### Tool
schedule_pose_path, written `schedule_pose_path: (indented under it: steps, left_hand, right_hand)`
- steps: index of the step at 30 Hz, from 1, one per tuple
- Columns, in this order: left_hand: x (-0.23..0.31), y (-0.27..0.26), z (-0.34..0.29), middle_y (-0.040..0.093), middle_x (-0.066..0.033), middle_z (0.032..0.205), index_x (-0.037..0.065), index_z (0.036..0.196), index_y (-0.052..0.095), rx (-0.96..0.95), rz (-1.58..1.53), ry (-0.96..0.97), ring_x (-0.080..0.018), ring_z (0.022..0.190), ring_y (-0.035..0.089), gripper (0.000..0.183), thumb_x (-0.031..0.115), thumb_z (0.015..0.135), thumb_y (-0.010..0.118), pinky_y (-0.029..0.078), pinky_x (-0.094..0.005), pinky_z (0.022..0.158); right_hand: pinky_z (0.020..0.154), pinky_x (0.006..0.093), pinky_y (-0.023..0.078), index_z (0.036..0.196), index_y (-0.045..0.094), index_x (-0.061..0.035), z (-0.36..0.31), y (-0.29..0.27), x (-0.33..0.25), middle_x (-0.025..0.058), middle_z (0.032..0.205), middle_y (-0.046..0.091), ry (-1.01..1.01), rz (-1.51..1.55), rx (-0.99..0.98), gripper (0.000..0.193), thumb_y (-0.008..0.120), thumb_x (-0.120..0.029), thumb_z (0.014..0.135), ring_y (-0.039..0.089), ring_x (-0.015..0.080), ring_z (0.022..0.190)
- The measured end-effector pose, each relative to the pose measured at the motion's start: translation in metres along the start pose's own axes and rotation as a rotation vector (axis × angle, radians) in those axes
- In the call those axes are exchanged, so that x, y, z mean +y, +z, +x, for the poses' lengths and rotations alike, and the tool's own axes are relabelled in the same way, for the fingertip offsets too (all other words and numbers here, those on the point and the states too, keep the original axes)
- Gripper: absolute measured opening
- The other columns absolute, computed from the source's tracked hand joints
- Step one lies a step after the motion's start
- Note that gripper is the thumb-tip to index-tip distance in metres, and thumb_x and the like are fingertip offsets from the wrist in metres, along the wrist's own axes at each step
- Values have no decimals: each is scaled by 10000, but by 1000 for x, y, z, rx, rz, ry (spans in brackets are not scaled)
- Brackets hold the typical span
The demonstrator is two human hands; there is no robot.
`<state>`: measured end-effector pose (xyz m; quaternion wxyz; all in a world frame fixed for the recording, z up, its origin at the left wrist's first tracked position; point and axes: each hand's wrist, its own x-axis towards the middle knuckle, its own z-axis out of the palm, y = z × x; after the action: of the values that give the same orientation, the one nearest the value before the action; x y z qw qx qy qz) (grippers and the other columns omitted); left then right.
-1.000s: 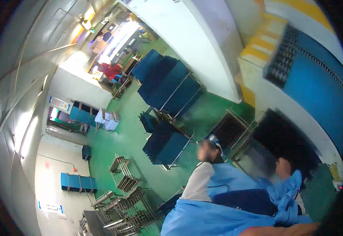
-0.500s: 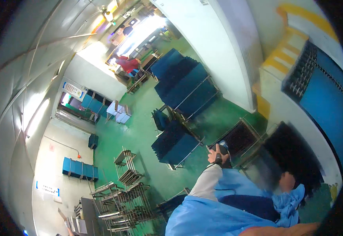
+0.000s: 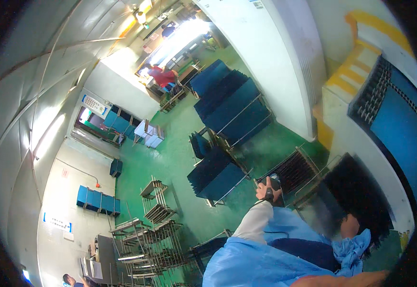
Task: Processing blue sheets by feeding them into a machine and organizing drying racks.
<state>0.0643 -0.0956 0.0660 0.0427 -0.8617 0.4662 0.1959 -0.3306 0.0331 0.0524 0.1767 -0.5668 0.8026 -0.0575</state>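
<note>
- A green floor (image 3: 172,155) carries the work area; a tall white cabinet-like block (image 3: 261,57) stands beyond the nearer racks.
- The large floor rack holds blue panels (image 3: 232,107) on edge in close rows, apparently so that many fit while their faces stay apart. A smaller group of blue panels (image 3: 214,176) stands nearer the person, likewise upright within metal rails.
- At the right, a white housing with yellow stripes (image 3: 347,86) borders more blue sheeting (image 3: 395,110) and a line of dark links.
- Metal frames (image 3: 156,244) are piled at lower left, probably nested to save room.
- Close to the person, a black mass (image 3: 356,189) lies beside a greyish sheet (image 3: 316,208); blur hides what either contains.
- A slotted metal rack (image 3: 293,171) sits just beyond the left hand (image 3: 268,189), its dark interior divided by narrow parallel bars, presumably to space contents.
- The left fingers are bent and partly spread at a small dark object (image 3: 276,182) by the rack's near end; whether they grip it cannot be told.
- The right hand (image 3: 349,227) is blurred near the black mass; its fingers' opening and any hold cannot be told.
</note>
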Motion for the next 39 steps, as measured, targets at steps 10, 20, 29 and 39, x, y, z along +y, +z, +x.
schedule_pose_path:
  steps: [10,20,29,39]
  left_hand:
    - [-2,2,-5,354,-228,1410,283,1487,224,-7,4,-17,-409,1173,487,985,568,676,704,439,-494,947]
    - [1,-3,-4,383,-241,1381,283,1486,225,24,9,-2,-417,1153,498,999,565,662,714,453,-494,930]
    - [3,2,-7,395,-236,1362,282,1475,244,29,0,4,-419,1150,500,981,560,658,709,451,-497,933]
    - [12,-4,-9,378,-237,1385,288,1480,237,-10,12,31,-412,1155,502,959,561,685,697,453,-493,932]
  right_hand:
    - [721,502,481,862,625,-23,2,1,3,215,858,648,-6,14,-16,197,630,-218,831,624,410,831]
    - [723,477,481,879,603,-23,6,7,1,191,852,634,31,-4,-73,235,638,-252,837,614,376,842]
    - [734,484,475,903,597,-17,2,12,11,199,883,630,23,-1,-57,227,611,-238,855,610,388,860]
    - [732,494,466,922,591,-4,-2,26,23,203,890,627,14,16,-23,238,639,-219,831,603,399,859]
